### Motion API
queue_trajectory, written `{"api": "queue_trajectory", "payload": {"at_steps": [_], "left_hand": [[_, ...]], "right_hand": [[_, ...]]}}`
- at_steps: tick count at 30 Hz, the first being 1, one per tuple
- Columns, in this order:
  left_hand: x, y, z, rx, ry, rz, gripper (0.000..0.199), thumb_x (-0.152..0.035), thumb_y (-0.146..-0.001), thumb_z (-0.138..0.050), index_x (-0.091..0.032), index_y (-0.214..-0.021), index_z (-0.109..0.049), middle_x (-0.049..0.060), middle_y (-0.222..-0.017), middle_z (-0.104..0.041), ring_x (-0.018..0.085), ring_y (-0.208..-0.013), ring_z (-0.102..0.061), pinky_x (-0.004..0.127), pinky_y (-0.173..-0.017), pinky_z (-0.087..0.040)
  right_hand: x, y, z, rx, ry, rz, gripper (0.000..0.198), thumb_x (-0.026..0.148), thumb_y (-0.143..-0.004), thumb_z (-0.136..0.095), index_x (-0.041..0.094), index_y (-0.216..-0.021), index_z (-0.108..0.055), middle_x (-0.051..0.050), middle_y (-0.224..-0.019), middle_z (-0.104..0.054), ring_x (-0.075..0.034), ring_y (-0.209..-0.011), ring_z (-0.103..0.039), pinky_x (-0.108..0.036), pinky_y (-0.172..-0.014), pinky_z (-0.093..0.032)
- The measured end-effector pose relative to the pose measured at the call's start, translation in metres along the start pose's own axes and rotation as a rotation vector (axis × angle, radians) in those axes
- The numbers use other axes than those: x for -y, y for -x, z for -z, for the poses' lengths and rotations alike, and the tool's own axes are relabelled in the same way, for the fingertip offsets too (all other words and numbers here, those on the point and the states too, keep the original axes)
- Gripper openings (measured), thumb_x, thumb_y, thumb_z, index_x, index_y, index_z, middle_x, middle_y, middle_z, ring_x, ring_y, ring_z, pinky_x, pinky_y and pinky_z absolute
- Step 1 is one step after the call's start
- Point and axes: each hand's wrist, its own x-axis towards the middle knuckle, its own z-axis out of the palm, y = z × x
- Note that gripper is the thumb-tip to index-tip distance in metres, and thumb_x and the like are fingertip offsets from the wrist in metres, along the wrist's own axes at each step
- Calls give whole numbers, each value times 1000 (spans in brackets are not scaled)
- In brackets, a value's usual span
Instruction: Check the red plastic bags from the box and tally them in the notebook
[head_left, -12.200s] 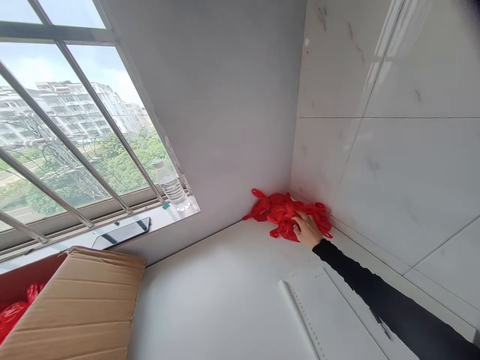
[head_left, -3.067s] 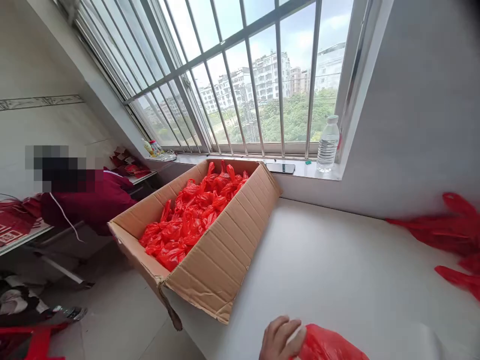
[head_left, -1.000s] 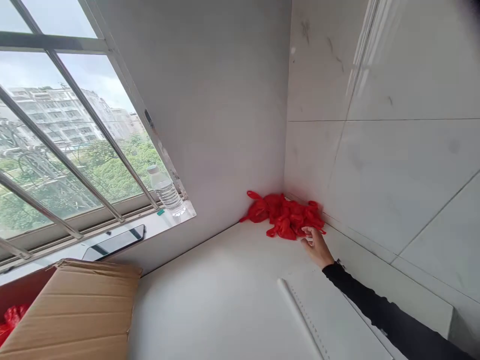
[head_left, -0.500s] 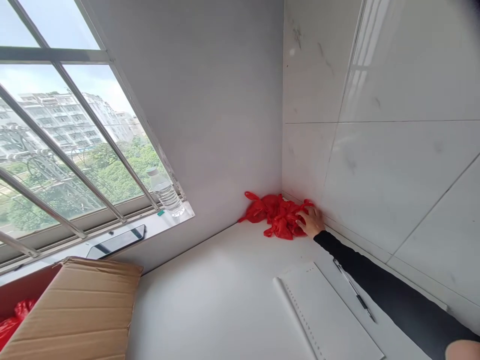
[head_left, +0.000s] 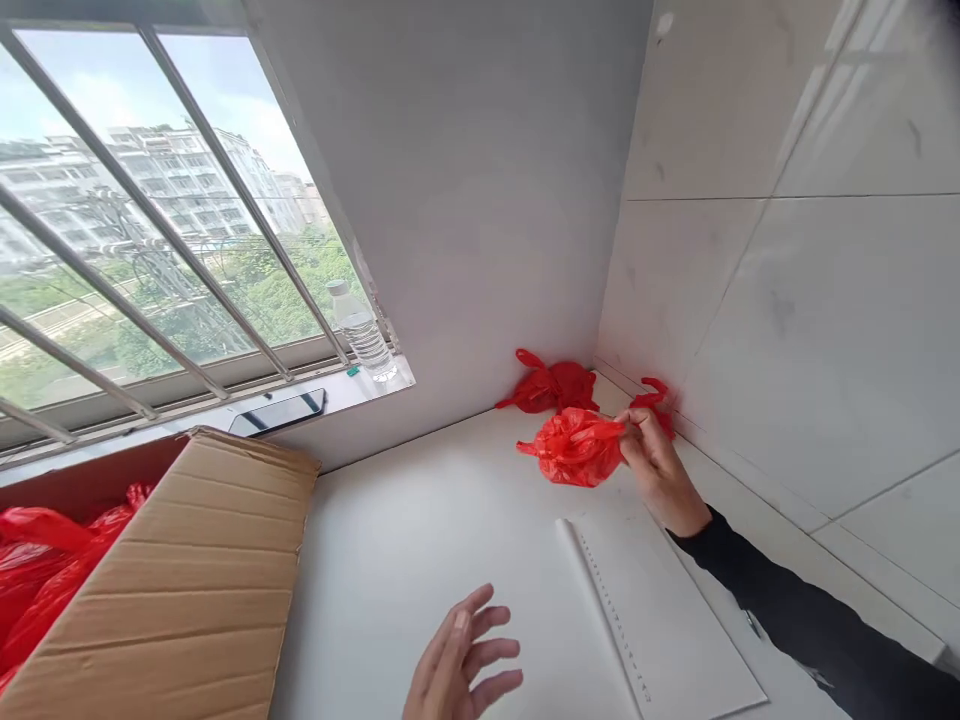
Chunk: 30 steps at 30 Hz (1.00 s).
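Over the table [head_left: 375, 560], just beyond the notebook [head_left: 667, 620], one red bag [head_left: 576, 455], drawn forward from the corner bags [head_left: 559, 384] since earlier, was pinched by the right hand [head_left: 661, 475]. The left hand [head_left: 459, 662] was held nearer, fingers spread.

We can read no text, label, brand, number or sign here. We make out no lettering on the bags [head_left: 579, 450], the box [head_left: 172, 590], the bottle [head_left: 364, 336] or the phone [head_left: 283, 411], and no legible sign on the buildings [head_left: 176, 170] outside the window [head_left: 232, 180]. Along one side of the pad [head_left: 675, 610] we see a row of small dark marks [head_left: 616, 612], but they are too small for us to read as letters or digits.
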Motion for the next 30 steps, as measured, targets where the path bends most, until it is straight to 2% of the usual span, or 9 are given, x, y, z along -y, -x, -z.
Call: {"api": "queue_trajectory", "payload": {"at_steps": [3, 6, 9, 12, 16, 20, 22, 26, 30], "left_hand": [[26, -9, -26, 180, 356, 102, 57, -60, -92, -54, -23, -134, -62, 15, -132, -64, 35, -116, -64, 55, -93, -55], [40, -9, -33, 196, 360, -61, 53, -51, -93, -59, -21, -137, -59, 14, -135, -63, 34, -125, -59, 49, -104, -48], [46, -1, -30, 119, 163, -143, 49, -46, -94, -62, -23, -138, -58, 11, -133, -65, 31, -124, -59, 43, -105, -47], [49, 8, -26, 69, -96, -173, 43, -46, -97, -56, -25, -134, -61, 8, -131, -66, 28, -119, -61, 39, -100, -50], [55, 13, -15, -3, -213, -178, 43, -51, -100, -49, -22, -127, -65, 9, -125, -69, 27, -111, -64, 37, -88, -55], [67, 13, 9, -159, -278, -191, 49, -54, -100, -44, -19, -126, -66, 13, -123, -69, 30, -110, -65, 42, -87, -56], [74, 15, 17, -276, -330, -221, 49, -52, -98, -49, -21, -134, -60, 14, -134, -63, 33, -123, -58, 48, -98, -52], [85, 18, 16, -423, -695, -519, 50, -37, -92, -63, -28, -141, -54, 10, -152, -47, 32, -143, -37, 55, -117, -32], [90, 14, 9, -313, -1029, -768, 30, -24, -89, -65, -27, -118, -69, 8, -124, -67, 31, -123, -55, 52, -104, -48]], "right_hand": [[33, 58, -12, 386, -214, -90, 25, 47, -107, -35, 27, -111, -49, -6, -105, -65, -23, -103, -62, -40, -94, -51], [43, 93, -23, 668, -291, -222, 32, 45, -107, -32, 25, -102, -57, -6, -105, -65, -24, -105, -60, -43, -99, -47], [40, 110, -38, 592, -81, -85, 21, 41, -103, -48, 29, -117, -57, -5, -118, -61, -26, -113, -55, -47, -102, -44], [37, 116, -53, 640, 59, 45, 30, 35, -99, -56, 32, -129, -54, -5, -123, -59, -27, -116, -52, -47, -101, -43], [33, 114, -56, 702, 52, -40, 14, 32, -103, -47, 27, -98, -60, 0, -91, -65, -20, -86, -57, -36, -79, -47], [20, 109, -43, 604, 108, -167, 19, 38, -104, -45, 26, -98, -58, -1, -91, -65, -19, -81, -58, -33, -71, -46], [15, 108, -38, 610, 129, -207, 20, 40, -104, -46, 26, -98, -58, 0, -89, -65, -19, -80, -59, -32, -68, -45], [17, 112, -41, 671, 171, -225, 23, 45, -103, -44, 27, -101, -59, 2, -76, -59, -17, -67, -55, -29, -56, -40], [25, 115, -50, 728, 232, -176, 30, 51, -99, -52, 32, -120, -62, 5, -68, -54, -17, -57, -51, -32, -61, -44]]}}
